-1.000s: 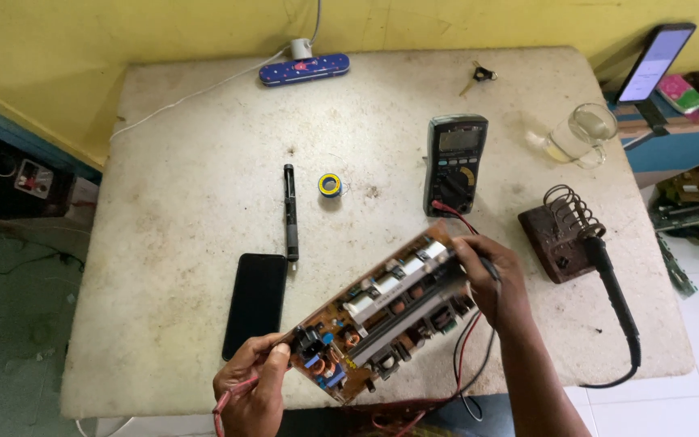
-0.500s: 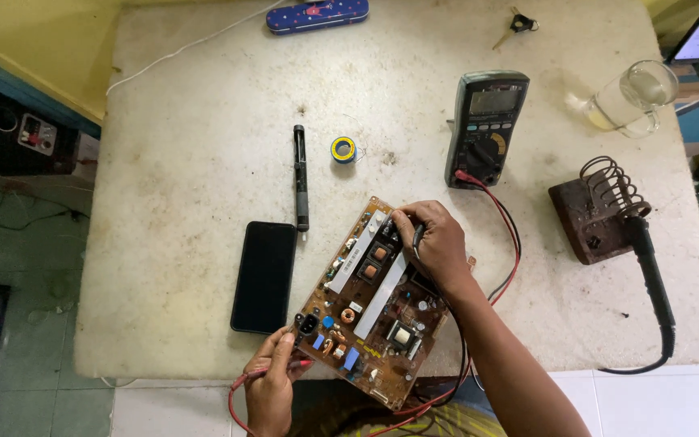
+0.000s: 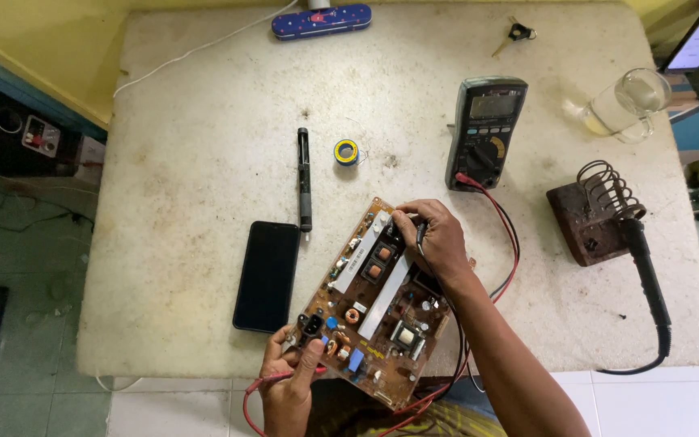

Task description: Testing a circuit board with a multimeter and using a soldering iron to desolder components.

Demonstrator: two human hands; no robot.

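A brown circuit board (image 3: 373, 303) with coils and capacitors lies at the table's near edge. My left hand (image 3: 288, 380) holds a red test probe against the black socket at the board's near left corner. My right hand (image 3: 434, 239) holds a black test probe on the board's far end, fingers closed around it. Red and black leads (image 3: 511, 243) run from the probes to a dark multimeter (image 3: 483, 129) lying behind the board.
A black phone (image 3: 267, 275) lies left of the board, a black pen-like tool (image 3: 305, 178) and a small solder spool (image 3: 346, 151) behind it. A soldering iron (image 3: 641, 259) rests in its coil stand (image 3: 592, 214) at right. A glass (image 3: 628, 103) and blue power strip (image 3: 321, 20) sit far back.
The view has shifted closer over the board. My right hand has moved from the board's right edge to its far end. My left hand stays at the near left corner.
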